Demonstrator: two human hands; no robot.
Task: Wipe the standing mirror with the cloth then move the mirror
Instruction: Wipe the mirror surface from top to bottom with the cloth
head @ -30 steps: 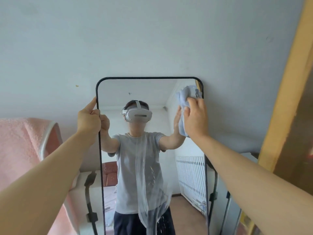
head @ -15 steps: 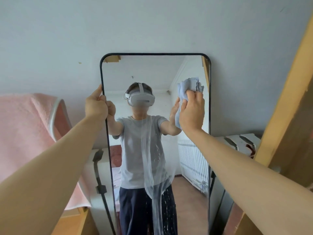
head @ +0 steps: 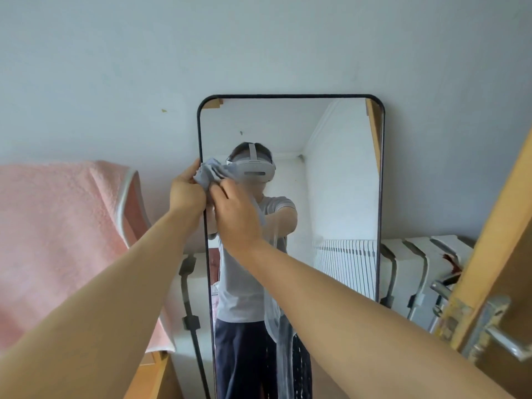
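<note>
Mirror [head: 331,182] with a thin black frame stands upright in the middle of the scene, against the pale wall [head: 259,38]. Both arms reach forward and meet at the left edge of the mirror, in its upper half. The left hand [head: 185,194] is at the frame's left edge with curled fingers and seems to grip this edge, the thumb pointing up. The right arm crosses from the near right toward the left. The right hand [head: 233,217] shows its back to the camera and pinches the bunched blue-grey cloth [head: 208,174] with its fingers. The cloth lies against the glass just beside the left hand and touches its thumb. The glass shows the reflection of a person in a grey shirt with both arms stretched out. On the left a pink towel [head: 57,226] hangs. A white radiator [head: 417,269] stands far right behind the mirror, and a wooden door with a metal handle [head: 495,326] is at the near right.
</note>
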